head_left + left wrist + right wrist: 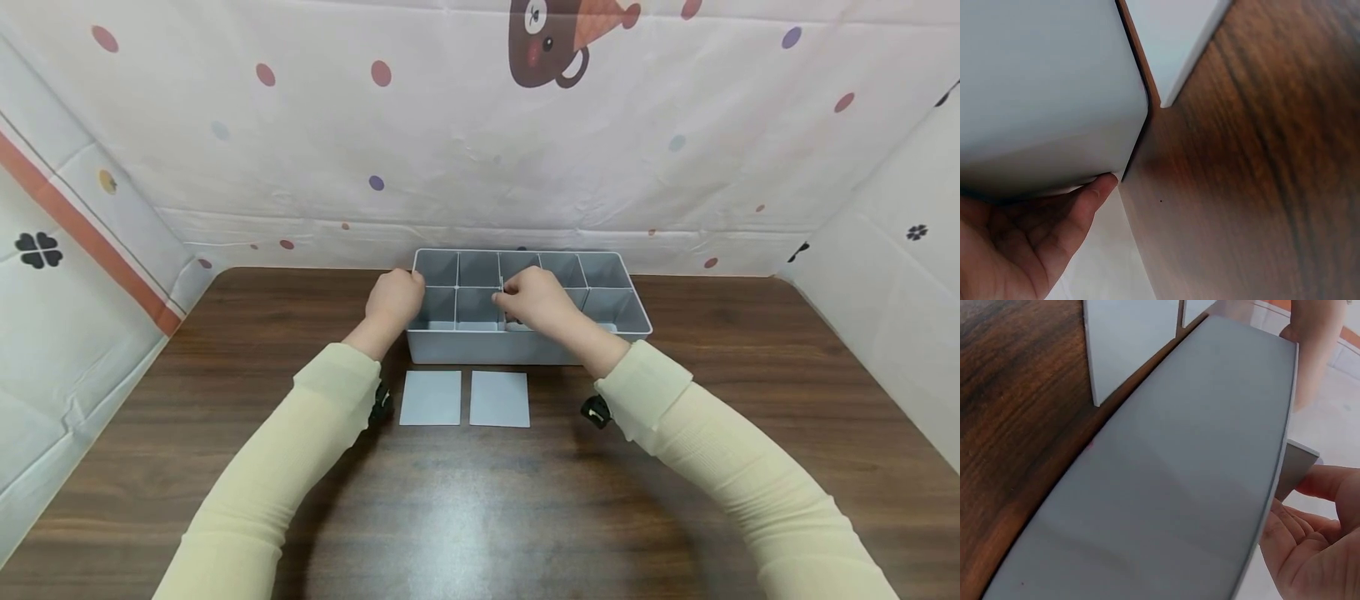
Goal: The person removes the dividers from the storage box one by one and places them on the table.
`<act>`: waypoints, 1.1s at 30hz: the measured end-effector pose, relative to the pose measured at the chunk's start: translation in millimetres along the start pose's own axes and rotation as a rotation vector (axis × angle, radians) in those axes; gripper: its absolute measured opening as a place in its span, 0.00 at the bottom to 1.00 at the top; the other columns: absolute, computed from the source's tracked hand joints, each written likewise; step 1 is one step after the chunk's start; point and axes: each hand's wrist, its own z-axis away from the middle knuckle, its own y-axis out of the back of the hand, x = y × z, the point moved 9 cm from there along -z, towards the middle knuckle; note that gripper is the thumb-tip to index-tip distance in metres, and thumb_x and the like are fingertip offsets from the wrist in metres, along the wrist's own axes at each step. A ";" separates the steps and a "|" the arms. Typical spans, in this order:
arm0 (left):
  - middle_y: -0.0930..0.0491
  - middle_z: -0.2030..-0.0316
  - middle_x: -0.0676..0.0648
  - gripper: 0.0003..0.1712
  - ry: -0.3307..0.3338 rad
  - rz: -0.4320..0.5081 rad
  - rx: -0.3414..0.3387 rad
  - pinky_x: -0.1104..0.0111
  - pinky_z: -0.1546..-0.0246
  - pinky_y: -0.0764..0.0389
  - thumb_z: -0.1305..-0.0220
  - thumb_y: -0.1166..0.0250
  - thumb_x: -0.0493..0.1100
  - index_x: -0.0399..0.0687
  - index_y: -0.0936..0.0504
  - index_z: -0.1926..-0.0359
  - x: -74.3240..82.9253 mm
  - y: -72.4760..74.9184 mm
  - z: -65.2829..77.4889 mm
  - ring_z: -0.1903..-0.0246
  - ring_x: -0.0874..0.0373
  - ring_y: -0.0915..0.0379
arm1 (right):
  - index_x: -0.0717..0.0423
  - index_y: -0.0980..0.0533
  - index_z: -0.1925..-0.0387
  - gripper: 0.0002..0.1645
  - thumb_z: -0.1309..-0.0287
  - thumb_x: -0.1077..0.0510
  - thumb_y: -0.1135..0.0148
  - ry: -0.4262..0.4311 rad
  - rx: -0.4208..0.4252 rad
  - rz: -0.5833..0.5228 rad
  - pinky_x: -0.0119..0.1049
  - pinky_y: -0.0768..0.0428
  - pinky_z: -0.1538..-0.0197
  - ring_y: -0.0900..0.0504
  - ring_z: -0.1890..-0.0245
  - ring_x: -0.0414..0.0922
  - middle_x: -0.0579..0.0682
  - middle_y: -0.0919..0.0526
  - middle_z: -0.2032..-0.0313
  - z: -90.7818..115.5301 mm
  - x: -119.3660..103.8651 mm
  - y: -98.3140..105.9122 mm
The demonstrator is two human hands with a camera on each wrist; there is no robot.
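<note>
A grey storage box (491, 347) with two rows of compartments stands on the table. At its left end, my left hand (395, 298) holds the side wall; in the left wrist view the thumb (1099, 190) lies along that wall near the corner. My right hand (538, 296) is over the middle of the front row, its fingertips pinching a thin grey divider (1297, 464) whose corner rises above the box's rim in the right wrist view. The divider's lower part is hidden behind the front wall.
Two flat pale-grey panels (431, 398) lie side by side on the brown wooden table (450, 500), just in front of the box. A patterned white cloth (315, 150) hangs behind the table and along both sides.
</note>
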 end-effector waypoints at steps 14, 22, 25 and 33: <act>0.18 0.48 0.28 0.20 -0.028 -0.038 0.015 0.52 0.48 0.15 0.22 0.54 0.30 0.26 0.28 0.36 4.7 0.7 1.9 0.50 0.36 0.17 | 0.62 0.15 0.71 0.21 0.26 0.54 0.44 -0.005 -0.005 -0.010 0.32 0.31 0.70 0.17 0.74 0.49 0.58 0.12 0.74 2.8 -1.3 3.3; 0.19 0.47 0.29 0.21 -0.018 -0.029 0.007 0.53 0.50 0.14 0.22 0.55 0.30 0.27 0.29 0.34 3.7 1.5 1.1 0.51 0.37 0.17 | 0.64 0.13 0.56 0.20 0.26 0.51 0.42 -0.016 -0.011 -0.013 0.35 0.24 0.63 0.11 0.62 0.53 0.60 0.09 0.65 3.7 -4.0 5.2; 0.19 0.48 0.29 0.21 -0.005 0.010 0.007 0.53 0.51 0.14 0.21 0.56 0.31 0.27 0.29 0.34 2.4 1.4 1.2 0.51 0.38 0.17 | 0.64 0.13 0.56 0.20 0.27 0.51 0.41 -0.018 -0.010 -0.014 0.35 0.24 0.63 0.11 0.63 0.54 0.60 0.09 0.66 3.1 -4.5 6.0; 0.19 0.47 0.29 0.22 -0.017 -0.017 0.000 0.53 0.48 0.15 0.22 0.55 0.30 0.27 0.30 0.33 2.7 1.3 2.4 0.49 0.37 0.18 | 0.65 0.14 0.54 0.20 0.26 0.52 0.43 -0.011 -0.021 -0.007 0.39 0.21 0.60 0.10 0.58 0.56 0.62 0.09 0.62 3.9 -8.8 7.6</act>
